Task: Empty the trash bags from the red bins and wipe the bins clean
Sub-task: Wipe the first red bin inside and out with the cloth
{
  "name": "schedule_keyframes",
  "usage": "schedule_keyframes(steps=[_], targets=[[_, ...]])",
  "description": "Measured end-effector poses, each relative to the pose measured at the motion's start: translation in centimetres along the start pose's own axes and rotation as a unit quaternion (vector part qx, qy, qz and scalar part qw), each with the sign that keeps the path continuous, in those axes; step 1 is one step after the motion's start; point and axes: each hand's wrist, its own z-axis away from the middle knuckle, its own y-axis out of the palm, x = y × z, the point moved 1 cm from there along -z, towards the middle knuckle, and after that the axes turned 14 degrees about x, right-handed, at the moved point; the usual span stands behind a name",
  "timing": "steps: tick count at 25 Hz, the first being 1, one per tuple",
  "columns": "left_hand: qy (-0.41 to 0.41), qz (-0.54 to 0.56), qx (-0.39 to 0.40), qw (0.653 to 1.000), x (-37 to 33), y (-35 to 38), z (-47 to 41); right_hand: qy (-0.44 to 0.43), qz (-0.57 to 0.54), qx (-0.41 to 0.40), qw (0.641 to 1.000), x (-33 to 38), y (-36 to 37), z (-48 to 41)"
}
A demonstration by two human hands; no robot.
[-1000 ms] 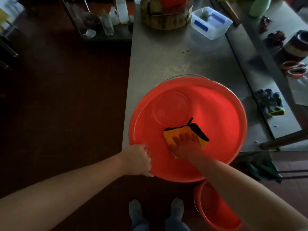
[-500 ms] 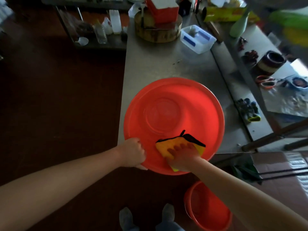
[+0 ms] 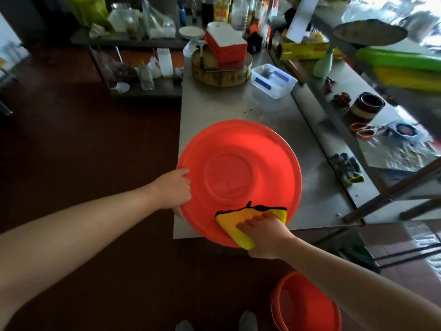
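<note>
I see daylight pouring in from right of the red bin (image 3: 262, 151), glaring and smeared in that far corner, while the floor (image 3: 71, 163) left of the bin lies in deep shadow and the table (image 3: 238, 106) edges bow outward.

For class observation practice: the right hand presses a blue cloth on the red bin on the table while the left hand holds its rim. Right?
No: the head view shows the cloth is yellow, not blue. The right hand presses it on the red bin; the left hand holds the rim.
</note>
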Motion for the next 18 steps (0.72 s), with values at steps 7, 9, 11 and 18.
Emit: schedule_keyframes(steps=[7,9,11,18], targets=[[-0.017,0.201,-0.038,0.979,-11.5,-2.0,-2.0,0.025,-0.007,-0.03,0.999,1.0,0.9,0.0],[-0.033,0.23,-0.063,0.971,-13.3,-2.5,-2.8,0.035,-0.03,-0.022,0.999,0.6,0.9,0.1],[-0.029,0.207,-0.092,0.974,-13.3,-2.0,-2.9,0.045,-0.02,-0.006,0.999,-0.4,1.0,0.6],[-0.055,0.093,-0.075,0.991,-5.8,-0.5,-1.0,0.034,0.071,-0.014,0.997,-2.3,0.1,1.6]])
